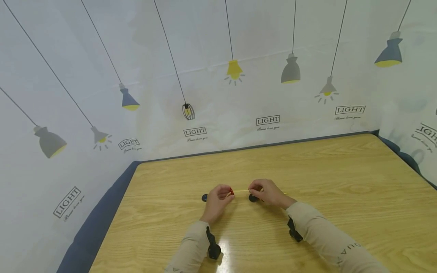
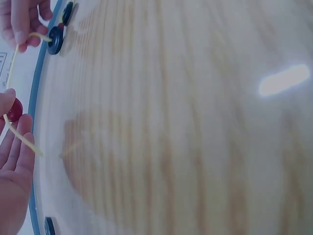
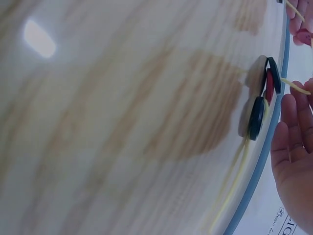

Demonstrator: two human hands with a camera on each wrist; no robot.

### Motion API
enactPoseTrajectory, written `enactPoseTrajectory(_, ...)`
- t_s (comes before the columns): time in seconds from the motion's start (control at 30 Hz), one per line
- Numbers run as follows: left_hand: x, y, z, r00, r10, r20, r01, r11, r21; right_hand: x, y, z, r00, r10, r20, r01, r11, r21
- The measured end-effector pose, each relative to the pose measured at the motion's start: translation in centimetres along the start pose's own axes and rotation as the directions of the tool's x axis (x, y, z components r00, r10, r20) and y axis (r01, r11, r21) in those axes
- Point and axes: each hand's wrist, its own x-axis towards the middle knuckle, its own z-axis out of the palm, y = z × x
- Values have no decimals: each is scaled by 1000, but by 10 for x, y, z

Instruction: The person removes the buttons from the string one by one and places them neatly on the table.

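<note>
My left hand [image 1: 216, 204] pinches a red round button [image 2: 16, 110] with a yellow string [image 1: 241, 191] running through or past it; which, I cannot tell. The string is drawn fairly straight across to my right hand [image 1: 269, 192], whose thumb and fingertips pinch it. Just below the right fingers stands a dark button [image 2: 55, 40] on the string. In the right wrist view, a red disc [image 3: 269, 87] sits between two dark buttons, and loose yellow string trails from them over the table. Another dark button [image 1: 204, 197] lies left of my left hand.
The wooden table [image 1: 324, 170] spreads around both hands, with its far edge against a white wall covering [image 1: 218, 94] printed with lamps. Dark wrist devices [image 1: 214, 250] are strapped below both sleeves. Light glares off the tabletop near the left forearm.
</note>
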Motion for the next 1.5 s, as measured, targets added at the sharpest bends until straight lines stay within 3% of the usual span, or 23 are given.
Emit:
enactPoseTrajectory(0.47,-2,-10,-23,1000,-7,-3,7,1000,12,-3,2,-1,1000,-7,3,7,1000,7)
enactPoseTrajectory(0.7,2,-42,-35,998,-52,-24,53,997,48,-2,2,-1,1000,-15,8,15,1000,2)
enactPoseTrajectory(0.8,1,-47,-42,997,-69,-36,72,995,76,-3,2,-1,1000,-11,10,11,1000,-5)
enactPoseTrajectory(0.97,1,-48,-55,993,-91,-74,98,990,103,-3,4,-2,1000,-3,9,3,1000,-14)
enactPoseTrajectory(1.1,-1,-54,-67,984,-108,-140,127,983,131,-4,6,-2,1000,-6,9,6,1000,-14)
enactPoseTrajectory(1.23,-3,-61,-76,977,-88,-194,122,978,171,-3,6,-1,1000,-5,12,5,1000,-15)
enactPoseTrajectory(1.5,-5,-68,-83,975,-76,-209,132,953,273,-3,6,-1,1000,-5,19,5,1000,-11)
